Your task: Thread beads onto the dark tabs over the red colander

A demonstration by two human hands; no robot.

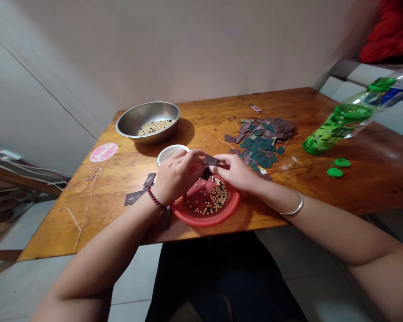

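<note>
Both hands meet over a red round basket tray (191, 215) that holds several small pale and dark beads (212, 199). My left hand (176, 175), with a dark bead bracelet on the wrist, and my right hand (235, 171), with a silver bangle on the forearm, both pinch a small dark purple square piece (211, 160) between their fingertips. The piece is held just above the tray's far edge. A small white bowl (170, 152) sits right behind my left hand.
A steel bowl (134, 121) with beans stands at the back left. A heap of green and purple squares (262, 139) lies back right, with a tilted green bottle (345, 120) and two green caps (338, 167) further right. Purple squares (140, 190), string and a pink disc (103, 152) lie left.
</note>
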